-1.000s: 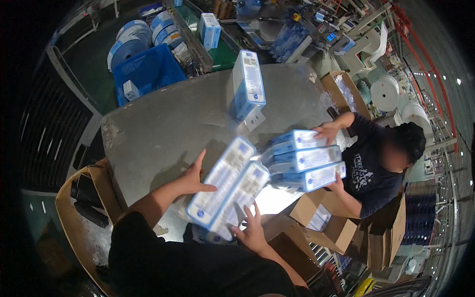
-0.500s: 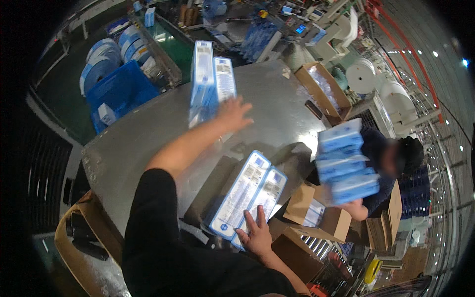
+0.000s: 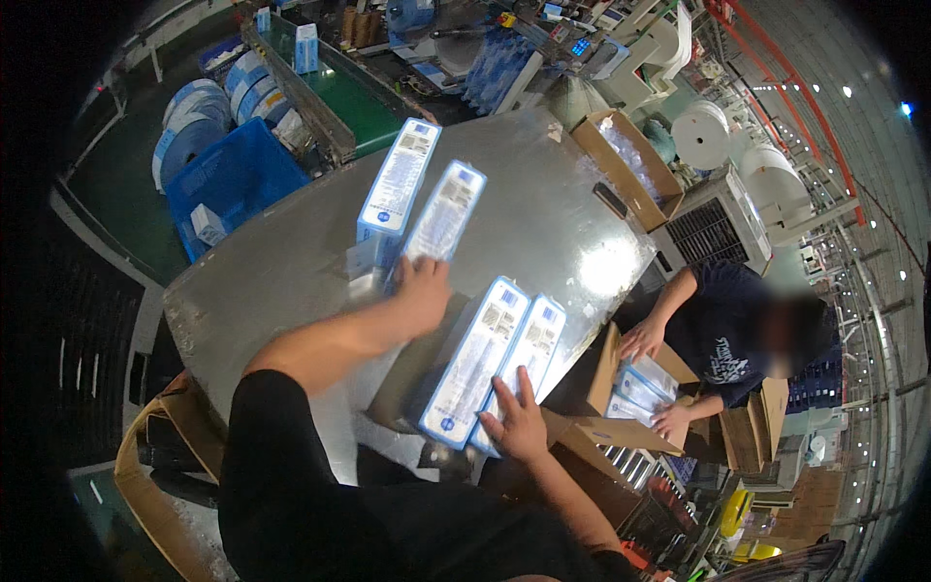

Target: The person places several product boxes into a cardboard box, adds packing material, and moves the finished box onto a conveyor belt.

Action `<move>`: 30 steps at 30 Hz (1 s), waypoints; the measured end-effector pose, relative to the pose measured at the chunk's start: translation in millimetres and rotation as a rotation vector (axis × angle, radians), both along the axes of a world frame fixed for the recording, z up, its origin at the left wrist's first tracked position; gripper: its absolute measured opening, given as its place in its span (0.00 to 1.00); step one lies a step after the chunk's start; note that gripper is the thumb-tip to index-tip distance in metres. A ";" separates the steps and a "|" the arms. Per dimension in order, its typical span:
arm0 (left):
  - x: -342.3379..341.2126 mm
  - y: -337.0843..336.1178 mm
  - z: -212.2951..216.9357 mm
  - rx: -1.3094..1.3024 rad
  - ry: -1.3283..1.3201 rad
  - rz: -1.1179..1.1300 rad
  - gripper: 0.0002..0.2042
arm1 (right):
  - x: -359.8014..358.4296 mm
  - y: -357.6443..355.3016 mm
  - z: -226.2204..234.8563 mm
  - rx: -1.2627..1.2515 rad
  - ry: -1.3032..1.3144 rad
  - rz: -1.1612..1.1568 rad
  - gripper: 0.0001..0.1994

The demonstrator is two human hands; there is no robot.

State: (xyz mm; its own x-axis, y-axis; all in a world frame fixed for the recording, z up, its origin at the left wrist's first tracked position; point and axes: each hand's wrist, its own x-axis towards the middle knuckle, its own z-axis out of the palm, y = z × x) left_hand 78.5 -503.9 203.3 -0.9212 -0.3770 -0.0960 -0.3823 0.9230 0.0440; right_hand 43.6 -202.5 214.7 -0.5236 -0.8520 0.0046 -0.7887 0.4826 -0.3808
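1. Since the earlier frame, the left hand [image 3: 423,294] had drawn back toward the near edge of the metal desk [image 3: 272,276].
2. At that edge, the right hand [image 3: 517,427] spread over paired cartons [image 3: 479,357], glossy and blue-and-white.
3. Mid-desk, left fingers curled over a slim carton [image 3: 444,213]; firmness unclear. Another carton [image 3: 401,179] stood beyond, unboxed.
4. Right of the desk, a co-worker's hands [image 3: 642,339] touched packed cartons [image 3: 644,386]; their cardboard box [image 3: 602,373] remained unclosed.

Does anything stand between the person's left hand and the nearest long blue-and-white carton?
Nothing visible: the left hand overlaps the near end of the long blue-and-white carton. A similar carton is on its left, not between.
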 end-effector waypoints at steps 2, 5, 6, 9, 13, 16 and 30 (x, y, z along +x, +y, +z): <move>25.2 17.5 12.6 0.218 -0.025 -0.038 0.27 | -0.7 -0.1 -3.3 -0.030 0.009 -0.012 0.31; 33.4 1.3 23.2 -0.169 0.438 0.081 0.43 | -4.0 -7.2 -4.3 -0.060 0.019 0.024 0.30; 31.4 -5.0 22.8 0.054 0.328 0.153 0.46 | -5.2 -10.9 -5.9 -0.122 0.073 0.061 0.29; 35.4 -1.4 16.2 0.497 0.095 0.291 0.53 | -10.3 -18.1 -10.1 -0.195 0.056 0.111 0.29; 96.1 70.3 15.0 0.551 0.060 0.289 0.53 | 11.2 3.4 -7.6 -0.102 -0.014 0.064 0.31; 174.2 112.5 34.3 0.593 -0.064 0.295 0.52 | 43.6 38.4 2.4 -0.026 -0.101 0.207 0.33; 271.5 103.6 -50.3 1.688 0.186 0.768 0.29 | 0.5 22.3 -34.2 0.277 -1.714 -0.035 0.56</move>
